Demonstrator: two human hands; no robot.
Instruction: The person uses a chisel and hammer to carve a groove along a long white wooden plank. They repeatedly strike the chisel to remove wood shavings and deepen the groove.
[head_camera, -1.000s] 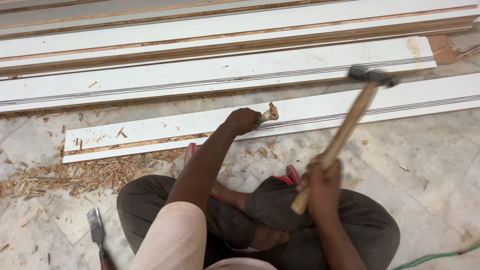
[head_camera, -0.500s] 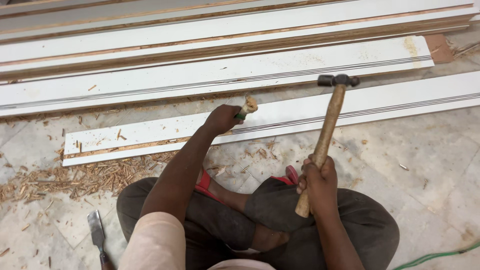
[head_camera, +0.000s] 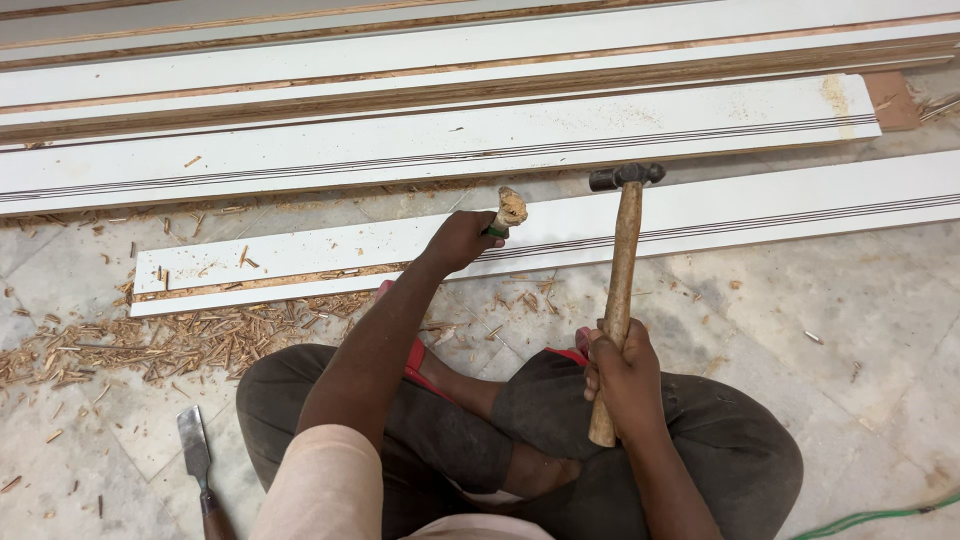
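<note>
A person seated cross-legged on the floor (head_camera: 860, 330) closes the left hand (head_camera: 458, 240) around a chisel (head_camera: 508, 212), set on a white grooved board (head_camera: 330, 255) at 12 o'clock. The right hand (head_camera: 625, 375) grips a raised hammer (head_camera: 622, 290), its head just beside the chisel's frayed top. An off-centre blow could glance onto the knuckles. Stacked boards (head_camera: 400, 150) crowd 12 o'clock; open floor lies toward 3.

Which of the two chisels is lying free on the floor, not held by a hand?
The flat-bladed chisel on the floor beside the person's left knee lies free. The other chisel, with a frayed handle top, is gripped by the left hand on the white board.
</note>
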